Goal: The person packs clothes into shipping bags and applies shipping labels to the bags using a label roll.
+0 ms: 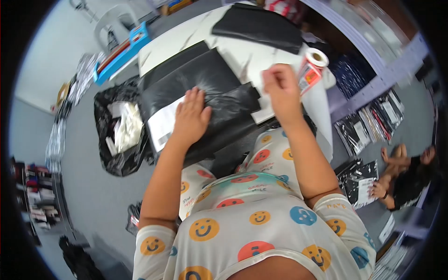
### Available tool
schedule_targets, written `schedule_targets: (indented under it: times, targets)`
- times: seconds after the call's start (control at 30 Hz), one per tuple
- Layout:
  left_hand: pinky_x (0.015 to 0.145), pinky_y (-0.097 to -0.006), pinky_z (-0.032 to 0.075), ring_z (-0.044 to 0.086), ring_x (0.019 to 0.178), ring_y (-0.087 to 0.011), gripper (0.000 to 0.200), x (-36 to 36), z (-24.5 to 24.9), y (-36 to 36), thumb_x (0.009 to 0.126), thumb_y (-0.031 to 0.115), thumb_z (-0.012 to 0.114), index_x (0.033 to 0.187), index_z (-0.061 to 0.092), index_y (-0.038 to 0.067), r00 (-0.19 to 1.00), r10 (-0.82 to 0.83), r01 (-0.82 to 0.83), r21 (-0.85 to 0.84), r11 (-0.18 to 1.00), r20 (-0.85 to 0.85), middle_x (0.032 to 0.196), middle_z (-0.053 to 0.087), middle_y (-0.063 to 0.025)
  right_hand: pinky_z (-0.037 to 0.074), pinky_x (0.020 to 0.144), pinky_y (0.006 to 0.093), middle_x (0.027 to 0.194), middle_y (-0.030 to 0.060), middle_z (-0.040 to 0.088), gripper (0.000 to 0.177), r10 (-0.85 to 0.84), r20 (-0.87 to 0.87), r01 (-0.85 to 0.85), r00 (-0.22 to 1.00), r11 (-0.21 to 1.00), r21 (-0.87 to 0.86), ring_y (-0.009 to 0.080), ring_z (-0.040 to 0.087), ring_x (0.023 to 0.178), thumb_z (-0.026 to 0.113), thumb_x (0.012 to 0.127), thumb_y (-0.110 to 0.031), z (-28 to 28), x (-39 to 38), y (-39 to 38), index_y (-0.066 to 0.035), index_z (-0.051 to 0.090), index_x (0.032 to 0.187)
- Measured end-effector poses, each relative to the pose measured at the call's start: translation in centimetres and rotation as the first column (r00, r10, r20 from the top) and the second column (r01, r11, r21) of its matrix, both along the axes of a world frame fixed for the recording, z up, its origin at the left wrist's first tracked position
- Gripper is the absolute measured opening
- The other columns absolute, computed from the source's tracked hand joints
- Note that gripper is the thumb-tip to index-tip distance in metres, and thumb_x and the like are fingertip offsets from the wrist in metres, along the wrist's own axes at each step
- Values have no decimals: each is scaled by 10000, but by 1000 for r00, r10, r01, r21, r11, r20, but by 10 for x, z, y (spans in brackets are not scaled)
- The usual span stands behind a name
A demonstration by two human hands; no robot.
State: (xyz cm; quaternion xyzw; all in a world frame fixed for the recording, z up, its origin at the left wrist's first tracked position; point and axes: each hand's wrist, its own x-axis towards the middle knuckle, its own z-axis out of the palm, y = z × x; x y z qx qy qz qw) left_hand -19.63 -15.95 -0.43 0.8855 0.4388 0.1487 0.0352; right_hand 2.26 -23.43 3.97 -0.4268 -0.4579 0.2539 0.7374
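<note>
My left hand (pixel 192 116) lies flat with fingers stretched out on a black plastic mailing bag (pixel 158 95). Beside and partly under that hand is a white label (pixel 161 125) on the bag, with a barcode near its lower corner. My right hand (pixel 283 91) is raised over the right side of the table, its fingers curled and thumb drawn in; whether something small is pinched there I cannot make out. Just right of it stands a roll of red-and-white stickers (pixel 310 77). More black bags appear under the front one.
The white marble-patterned table (pixel 186 35) carries another black bag stack (pixel 259 28) at the back. A blue device (pixel 122 55) stands beyond its left edge. A black rubbish bag (pixel 105 140) sits on the floor. At right, a person (pixel 406 182) handles a packed bag (pixel 359 184).
</note>
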Motion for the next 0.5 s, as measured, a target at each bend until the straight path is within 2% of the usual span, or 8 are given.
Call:
schedule_targets:
  times: [0.03, 0.07, 0.13, 0.2, 0.3, 0.4, 0.43, 0.5]
  targets:
    - [985, -460, 262, 303, 1247, -311, 450, 1, 0, 1, 858, 277, 428, 1255, 403, 66, 997, -18, 15, 28, 999, 80, 1337, 338, -158, 419, 624, 222, 756, 10, 495, 105, -289, 177, 278, 941, 957, 88, 79, 502, 687, 584, 826, -110, -8, 29, -8, -43, 503, 840]
    - [960, -443, 300, 373, 1200, -316, 400, 7, 1, 3, 842, 231, 460, 1207, 466, 67, 987, -30, 22, 54, 998, 158, 1295, 394, -164, 422, 675, 237, 819, 31, 509, 90, -439, 171, 418, 882, 897, 145, 100, 506, 744, 585, 815, -89, -3, 52, -22, -37, 525, 858]
    - [877, -414, 363, 475, 1057, -310, 309, 38, 20, -4, 793, 146, 504, 1086, 542, 57, 950, -122, 103, 80, 991, 287, 1169, 490, -154, 425, 699, 245, 879, 65, 533, 120, -588, 265, 606, 764, 795, 17, 137, 527, 753, 570, 816, -112, -18, 117, -37, -25, 574, 898]
    - [707, -380, 431, 572, 777, -293, 174, 83, 36, -19, 695, 35, 564, 864, 602, 31, 853, -256, 205, 158, 966, 455, 911, 595, -113, 427, 727, 247, 912, 70, 563, 208, -443, 357, 524, 823, 834, -174, 133, 542, 801, 572, 816, -150, -44, 159, -44, -12, 586, 970]
    - [683, -374, 452, 579, 755, -299, 154, 142, 41, -34, 724, 117, 599, 849, 588, 29, 800, -371, 357, 122, 926, 472, 874, 592, -122, 424, 737, 239, 923, 62, 592, 277, -139, 179, 213, 974, 831, -513, 115, 543, 823, 584, 805, -160, -30, 155, -48, -8, 581, 1036]
    - [703, -371, 457, 581, 795, -301, 212, 190, 46, -40, 744, 201, 623, 876, 585, 40, 806, -289, 380, -78, 922, 517, 901, 588, -137, 408, 746, 192, 930, 26, 595, 230, 19, 67, 22, 998, 832, -555, 65, 530, 843, 576, 827, -133, -23, 153, -49, 8, 582, 1008]
    - [712, -370, 458, 581, 812, -302, 234, 201, 50, -42, 751, 226, 628, 891, 585, 43, 817, -250, 376, -151, 914, 520, 913, 588, -141, 418, 740, 230, 904, 34, 604, 274, 46, 41, -15, 998, 828, -560, 100, 537, 806, 597, 800, -160, -26, 155, -49, -39, 594, 1046]
    - [768, -317, 453, 575, 885, -220, 322, 216, 56, -42, 755, 260, 656, 980, 553, 54, 885, -174, 332, -322, 886, 432, 1009, 566, -135, 417, 745, 229, 914, 42, 608, 277, 118, 75, -58, 990, 837, -545, 89, 534, 820, 600, 804, -167, -24, 156, -49, -40, 595, 1050]
